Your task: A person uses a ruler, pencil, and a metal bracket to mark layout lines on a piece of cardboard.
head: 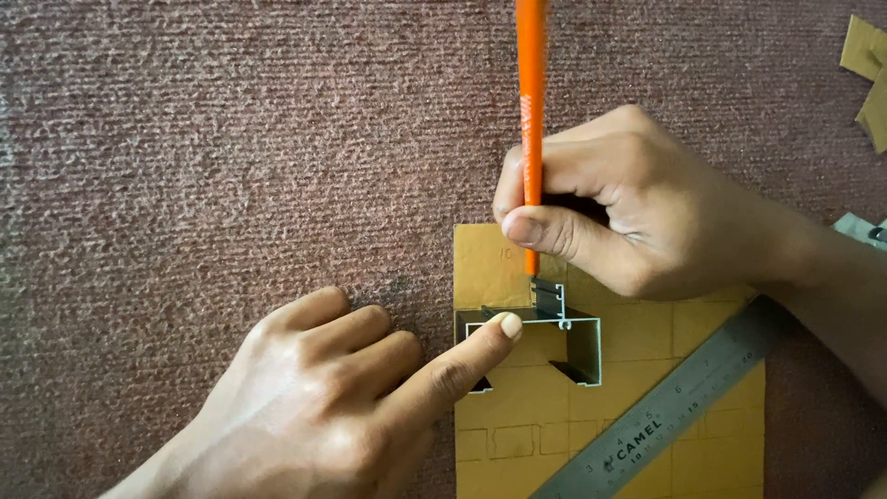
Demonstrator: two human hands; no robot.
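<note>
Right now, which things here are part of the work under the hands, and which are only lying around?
In use:
- orange pencil, in the right hand
- metal profile piece, pressed by the left hand forefinger
- brown cardboard sheet with drawn boxes, under the profile

Lying about:
- steel ruler, resting slantwise on the sheet, untouched
- cardboard scraps, top right on the reddish carpet

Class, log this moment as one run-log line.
left hand: index finger pressing grey metal profile section | right hand: gripping orange pencil, tip at profile | under: tan cardboard sheet | steel ruler beside

Both hands are bare, no rings or gloves, short trimmed nails, and no sleeves showing at the wrists
</note>
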